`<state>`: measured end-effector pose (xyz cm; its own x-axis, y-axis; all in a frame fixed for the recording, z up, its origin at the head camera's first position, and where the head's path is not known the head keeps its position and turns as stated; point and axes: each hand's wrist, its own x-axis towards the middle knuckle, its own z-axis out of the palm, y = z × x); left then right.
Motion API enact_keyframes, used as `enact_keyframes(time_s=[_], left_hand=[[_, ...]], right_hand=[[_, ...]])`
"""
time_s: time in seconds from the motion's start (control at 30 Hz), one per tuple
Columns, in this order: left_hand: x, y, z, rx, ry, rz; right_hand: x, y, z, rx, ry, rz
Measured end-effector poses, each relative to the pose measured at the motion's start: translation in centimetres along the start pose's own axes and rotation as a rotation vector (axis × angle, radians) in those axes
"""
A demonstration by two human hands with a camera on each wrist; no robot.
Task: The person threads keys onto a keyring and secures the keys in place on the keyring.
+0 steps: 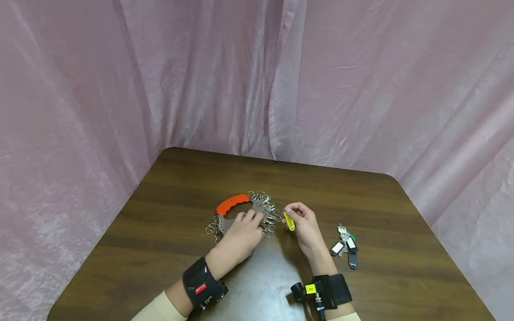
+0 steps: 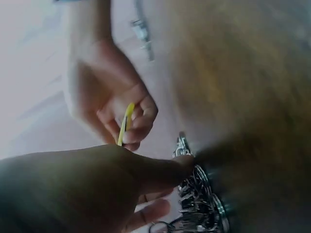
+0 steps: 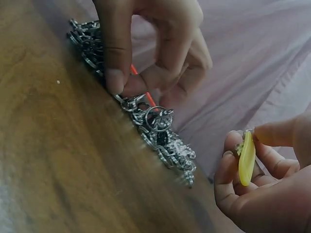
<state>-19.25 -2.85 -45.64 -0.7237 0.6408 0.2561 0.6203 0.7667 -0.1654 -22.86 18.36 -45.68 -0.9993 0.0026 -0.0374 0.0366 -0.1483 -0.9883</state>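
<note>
On the table lies a key holder (image 1: 233,203), a flat grey metal plate with an orange grip and many small metal clips and rings along its edge. My left hand (image 1: 241,235) reaches over its near side, thumb and fingers pinching the plate's edge among the clips; the fingers hide part of the plate. To the right of it, my right hand (image 1: 308,228) pinches a yellow key tag (image 3: 247,161) between thumb and fingers, with a bit of metal at the tag's top. The tag hangs beside the holder's right-hand rings (image 1: 274,217), apart from the left hand.
A small bunch of keys (image 1: 344,243) with black and green tags lies on the brown wooden table (image 1: 393,276), right of the right hand. Pink curtains (image 1: 201,80) hang behind the table's far edge. Both wrists wear black straps.
</note>
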Motion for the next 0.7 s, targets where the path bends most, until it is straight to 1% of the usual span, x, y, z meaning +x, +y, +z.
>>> enact_keyframes(time_s=[0.07,0.1,0.13,0.17,0.2,0.23,0.27,0.33,0.4,0.47,0.5,0.53,0.63,0.7], left_hand=[[-0.1,0.1,0.0,0.064,-0.004,0.006],[-0.1,0.0,0.0,0.081,-0.014,0.010],[-0.2,-0.2,0.0,0.084,-0.031,0.010],[-0.2,-0.5,-0.1,0.063,-0.054,0.007],[-0.2,-0.9,-0.2,0.021,-0.084,-0.001],[-0.3,-1.4,-0.2,-0.042,-0.111,-0.014],[-0.3,-1.9,-0.2,-0.128,-0.137,-0.034],[-0.5,-3.1,-0.1,-0.350,-0.175,-0.082],[-0.8,-4.3,0.2,-0.556,-0.184,-0.127],[-1.0,-5.3,0.5,-0.697,-0.172,-0.149],[-1.1,-5.7,0.7,-0.741,-0.159,-0.153],[-1.2,-6.0,0.9,-0.759,-0.147,-0.157],[-1.2,-6.6,1.2,-0.757,-0.110,-0.174],[-1.2,-6.7,1.2,-0.751,-0.096,-0.193]], right_hand=[[0.1,0.5,0.4,0.017,0.019,0.012],[0.2,0.7,0.6,0.024,0.028,0.016],[0.3,0.8,0.8,0.026,0.037,0.019],[0.3,1.0,1.0,0.032,0.042,0.021],[0.4,1.1,1.2,0.037,0.046,0.023],[0.4,1.1,1.4,0.037,0.044,0.022],[0.4,1.2,1.6,0.044,0.045,0.025],[0.4,1.2,2.0,0.047,0.042,0.031],[0.2,1.2,2.4,0.038,0.028,0.032],[0.0,1.1,2.8,0.031,0.010,0.027],[-0.2,1.0,3.0,0.023,-0.002,0.019],[-0.3,1.0,3.2,0.011,-0.015,0.011],[-0.6,1.0,3.8,-0.037,-0.071,-0.017],[-0.9,1.1,4.2,-0.077,-0.115,-0.029]])
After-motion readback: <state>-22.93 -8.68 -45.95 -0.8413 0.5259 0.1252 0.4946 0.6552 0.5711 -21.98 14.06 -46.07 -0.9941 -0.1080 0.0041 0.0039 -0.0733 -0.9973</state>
